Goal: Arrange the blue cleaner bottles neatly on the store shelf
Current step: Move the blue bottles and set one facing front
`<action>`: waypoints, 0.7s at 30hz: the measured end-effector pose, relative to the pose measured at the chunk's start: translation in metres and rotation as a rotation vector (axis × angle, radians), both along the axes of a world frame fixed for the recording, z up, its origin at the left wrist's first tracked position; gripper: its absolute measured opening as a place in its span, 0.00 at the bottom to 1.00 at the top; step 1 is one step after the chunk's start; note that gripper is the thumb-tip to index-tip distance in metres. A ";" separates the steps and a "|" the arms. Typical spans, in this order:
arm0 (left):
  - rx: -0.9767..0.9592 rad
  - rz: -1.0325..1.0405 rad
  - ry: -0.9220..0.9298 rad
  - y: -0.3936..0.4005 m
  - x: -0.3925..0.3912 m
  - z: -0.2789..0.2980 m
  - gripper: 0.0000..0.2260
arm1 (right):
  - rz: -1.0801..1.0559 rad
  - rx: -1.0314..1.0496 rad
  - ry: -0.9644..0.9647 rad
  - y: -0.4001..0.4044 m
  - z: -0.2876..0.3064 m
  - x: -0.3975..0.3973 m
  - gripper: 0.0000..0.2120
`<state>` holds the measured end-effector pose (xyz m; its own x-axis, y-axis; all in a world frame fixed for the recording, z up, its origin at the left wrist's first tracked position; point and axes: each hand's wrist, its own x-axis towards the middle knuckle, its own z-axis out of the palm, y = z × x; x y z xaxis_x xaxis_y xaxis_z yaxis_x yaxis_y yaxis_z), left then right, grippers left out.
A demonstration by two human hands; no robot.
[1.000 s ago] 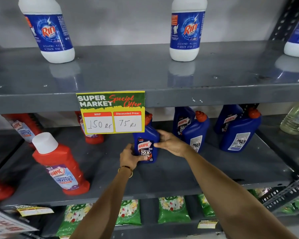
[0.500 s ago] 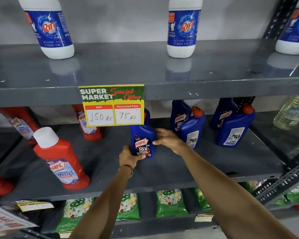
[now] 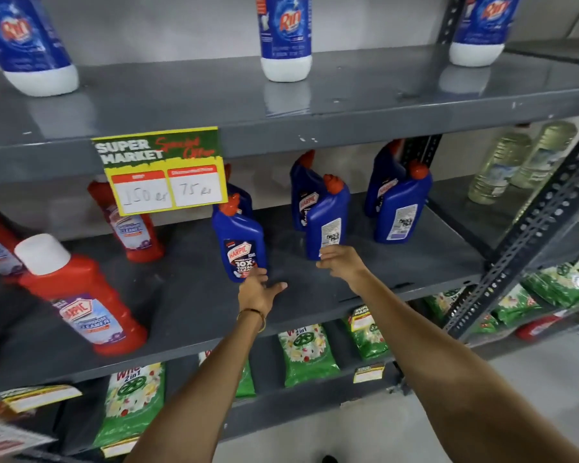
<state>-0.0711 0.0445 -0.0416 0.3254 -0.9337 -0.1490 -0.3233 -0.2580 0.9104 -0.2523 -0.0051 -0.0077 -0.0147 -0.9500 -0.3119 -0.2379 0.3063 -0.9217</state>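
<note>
Several blue Harpic cleaner bottles with red caps stand on the grey middle shelf (image 3: 198,279). The nearest blue bottle (image 3: 239,242) stands upright with its label facing me; another blue bottle (image 3: 243,195) behind it is partly hidden by the price sign. My left hand (image 3: 258,290) is open just below its base, fingertips at the bottom edge. To the right, a second blue bottle (image 3: 326,218) shows its back label, with a blue bottle (image 3: 300,195) behind it. My right hand (image 3: 340,262) touches its base with loosely spread fingers. A further pair of blue bottles (image 3: 398,208) stands farther right.
Red Harpic bottles (image 3: 81,295) stand at the left of the same shelf. A yellow price sign (image 3: 161,172) hangs from the upper shelf, which carries white Rin bottles (image 3: 284,38). Clear bottles (image 3: 502,168) stand beyond a slotted upright (image 3: 532,238). Green packets (image 3: 306,355) lie below.
Both hands have let go of the front-facing blue bottle. My right hand has moved right to the base of the neighbouring bottle, and my left hand has dropped slightly below the first.
</note>
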 end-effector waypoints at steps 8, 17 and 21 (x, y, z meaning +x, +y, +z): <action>-0.009 -0.097 -0.054 -0.043 -0.050 0.015 0.27 | -0.006 0.029 0.092 -0.029 0.006 -0.049 0.27; 0.011 -0.135 -0.053 -0.092 -0.086 0.019 0.33 | 0.326 -0.068 0.092 -0.077 0.012 -0.076 0.38; 0.001 -0.109 -0.060 -0.100 -0.095 0.016 0.34 | 0.390 -0.100 0.077 -0.085 0.007 -0.076 0.30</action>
<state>-0.1658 -0.0553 -0.0251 0.2305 -0.9638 -0.1337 -0.4030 -0.2197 0.8884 -0.3282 -0.0902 -0.0010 0.3329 -0.9146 -0.2294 -0.3882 0.0888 -0.9173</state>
